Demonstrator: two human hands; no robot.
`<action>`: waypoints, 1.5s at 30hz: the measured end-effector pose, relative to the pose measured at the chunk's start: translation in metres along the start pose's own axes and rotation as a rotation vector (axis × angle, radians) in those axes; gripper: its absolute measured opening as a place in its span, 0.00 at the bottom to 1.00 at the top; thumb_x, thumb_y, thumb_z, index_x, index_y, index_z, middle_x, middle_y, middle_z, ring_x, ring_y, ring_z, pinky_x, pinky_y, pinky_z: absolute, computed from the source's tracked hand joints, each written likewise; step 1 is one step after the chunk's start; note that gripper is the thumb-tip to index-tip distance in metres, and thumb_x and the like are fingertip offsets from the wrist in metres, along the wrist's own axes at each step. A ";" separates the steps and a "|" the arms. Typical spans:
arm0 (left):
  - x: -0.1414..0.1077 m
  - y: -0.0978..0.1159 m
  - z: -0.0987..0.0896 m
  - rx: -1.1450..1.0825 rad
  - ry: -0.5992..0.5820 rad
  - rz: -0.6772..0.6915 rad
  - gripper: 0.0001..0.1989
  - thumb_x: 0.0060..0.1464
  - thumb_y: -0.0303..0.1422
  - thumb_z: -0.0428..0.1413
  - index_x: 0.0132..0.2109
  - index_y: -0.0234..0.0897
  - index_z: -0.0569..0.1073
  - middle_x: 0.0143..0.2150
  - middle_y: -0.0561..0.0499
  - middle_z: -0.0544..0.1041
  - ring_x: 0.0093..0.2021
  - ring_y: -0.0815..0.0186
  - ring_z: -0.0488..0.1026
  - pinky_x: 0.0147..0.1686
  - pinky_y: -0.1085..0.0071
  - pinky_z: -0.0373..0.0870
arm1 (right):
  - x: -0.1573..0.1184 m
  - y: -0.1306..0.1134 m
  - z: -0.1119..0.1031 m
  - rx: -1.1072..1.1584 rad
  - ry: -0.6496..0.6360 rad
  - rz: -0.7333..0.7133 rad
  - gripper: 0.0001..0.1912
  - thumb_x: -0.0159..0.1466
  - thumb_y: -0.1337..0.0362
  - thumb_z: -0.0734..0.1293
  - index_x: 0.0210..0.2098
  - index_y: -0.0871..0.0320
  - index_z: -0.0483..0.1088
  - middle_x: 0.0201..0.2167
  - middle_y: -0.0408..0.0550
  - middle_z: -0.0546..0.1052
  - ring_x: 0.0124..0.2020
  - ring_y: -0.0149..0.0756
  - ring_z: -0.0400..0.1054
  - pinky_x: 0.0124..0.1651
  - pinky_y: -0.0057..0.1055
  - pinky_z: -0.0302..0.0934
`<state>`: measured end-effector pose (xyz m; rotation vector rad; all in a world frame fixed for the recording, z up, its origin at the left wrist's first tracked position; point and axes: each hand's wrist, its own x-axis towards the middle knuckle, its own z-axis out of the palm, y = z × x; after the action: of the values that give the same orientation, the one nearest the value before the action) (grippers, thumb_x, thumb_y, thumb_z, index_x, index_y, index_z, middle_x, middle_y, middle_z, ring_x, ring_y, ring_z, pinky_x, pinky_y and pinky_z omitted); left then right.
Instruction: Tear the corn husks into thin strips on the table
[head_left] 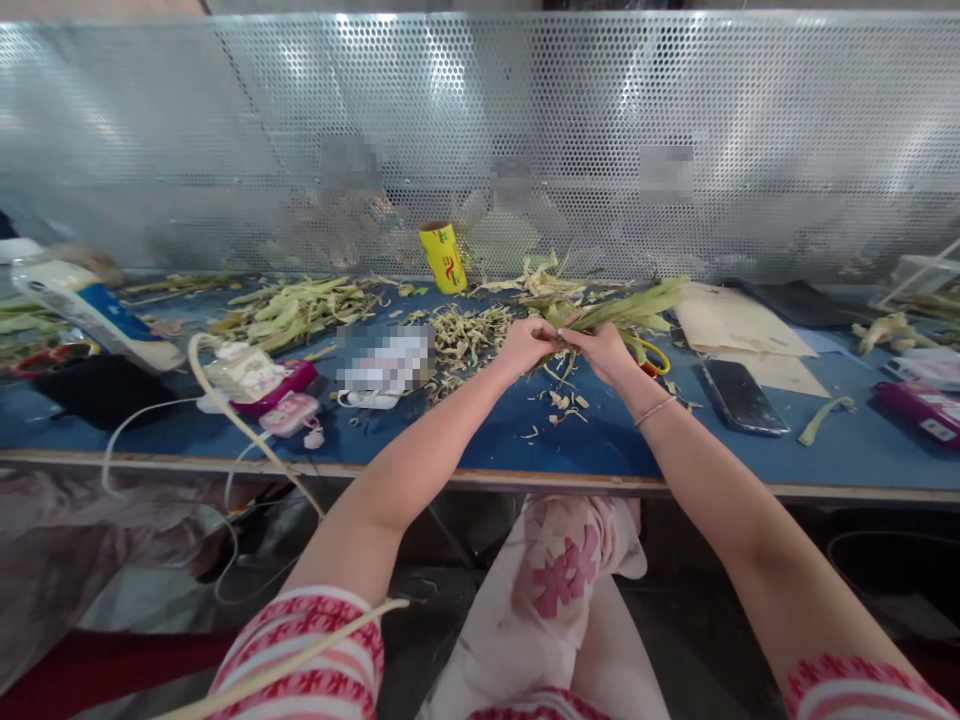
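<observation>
Both of my hands meet over the blue tabletop [450, 440], a little right of centre. My left hand [529, 345] pinches the end of a bundle of pale green plant stalks [637, 308]. Close beside it, my right hand [604, 350] has its fingers closed on the same stalks, which fan out to the right. The fingertips partly hide the pinched end. Small cut bits [566, 405] lie just below my hands. To the left is a heap of short trimmed pieces [469, 335]. Scissors with a yellow handle [654, 358] lie behind my right wrist, partly hidden.
A perforated metal screen [480, 120] closes off the back. A yellow cardboard tube [443, 258] stands before it. Leafy stalks [300, 310], a bottle [94, 305] and a cabled power bank [289, 412] lie left. A phone [742, 396] and brown paper [739, 320] lie right.
</observation>
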<state>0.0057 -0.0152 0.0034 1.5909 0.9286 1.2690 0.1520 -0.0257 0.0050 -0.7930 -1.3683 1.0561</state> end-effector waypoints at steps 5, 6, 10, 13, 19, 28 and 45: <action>-0.001 -0.004 0.002 0.073 -0.008 0.021 0.06 0.38 0.24 0.64 0.23 0.32 0.72 0.20 0.56 0.71 0.24 0.73 0.67 0.31 0.74 0.63 | -0.001 0.003 -0.003 -0.049 0.001 0.011 0.10 0.46 0.61 0.74 0.24 0.60 0.72 0.20 0.39 0.71 0.25 0.28 0.63 0.32 0.28 0.60; -0.002 -0.004 0.002 0.046 -0.012 0.003 0.06 0.38 0.24 0.64 0.23 0.32 0.72 0.20 0.57 0.71 0.24 0.73 0.66 0.31 0.74 0.63 | 0.000 0.004 -0.003 -0.063 0.015 0.016 0.10 0.46 0.62 0.74 0.23 0.60 0.72 0.19 0.39 0.70 0.24 0.28 0.62 0.31 0.28 0.59; -0.003 -0.002 0.007 -0.221 -0.052 -0.187 0.05 0.44 0.25 0.63 0.26 0.32 0.73 0.20 0.56 0.72 0.23 0.72 0.70 0.33 0.72 0.68 | 0.002 0.003 -0.006 -0.030 0.085 0.079 0.12 0.43 0.61 0.75 0.23 0.60 0.72 0.18 0.39 0.71 0.23 0.28 0.62 0.30 0.29 0.61; -0.003 0.002 0.007 -0.409 -0.091 -0.320 0.07 0.44 0.24 0.64 0.26 0.32 0.71 0.22 0.53 0.74 0.25 0.71 0.74 0.38 0.68 0.71 | 0.001 -0.001 -0.008 0.032 0.053 0.117 0.14 0.40 0.61 0.77 0.24 0.59 0.72 0.20 0.40 0.72 0.23 0.28 0.64 0.31 0.29 0.63; 0.001 0.008 -0.008 -0.384 -0.173 -0.491 0.10 0.38 0.22 0.67 0.25 0.32 0.72 0.22 0.54 0.75 0.24 0.72 0.73 0.36 0.69 0.70 | -0.003 -0.008 -0.008 0.055 -0.082 0.063 0.16 0.40 0.60 0.79 0.23 0.58 0.71 0.20 0.39 0.70 0.24 0.28 0.63 0.31 0.29 0.62; 0.002 0.014 -0.016 -0.072 -0.200 -0.211 0.14 0.34 0.23 0.68 0.23 0.32 0.69 0.19 0.57 0.70 0.22 0.75 0.66 0.28 0.74 0.60 | -0.001 0.001 -0.001 -0.013 -0.048 0.044 0.17 0.41 0.58 0.78 0.25 0.58 0.71 0.20 0.38 0.71 0.25 0.29 0.64 0.34 0.31 0.62; 0.031 0.001 -0.056 -0.681 0.714 -0.037 0.06 0.46 0.20 0.59 0.29 0.34 0.71 0.23 0.56 0.72 0.25 0.75 0.70 0.32 0.75 0.65 | 0.018 0.000 -0.039 0.030 0.224 0.038 0.09 0.49 0.65 0.73 0.27 0.56 0.68 0.20 0.37 0.67 0.23 0.24 0.61 0.28 0.25 0.59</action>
<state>-0.0432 0.0234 0.0196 0.5847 0.7902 1.9140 0.1886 -0.0041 0.0079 -0.8898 -1.1492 0.9839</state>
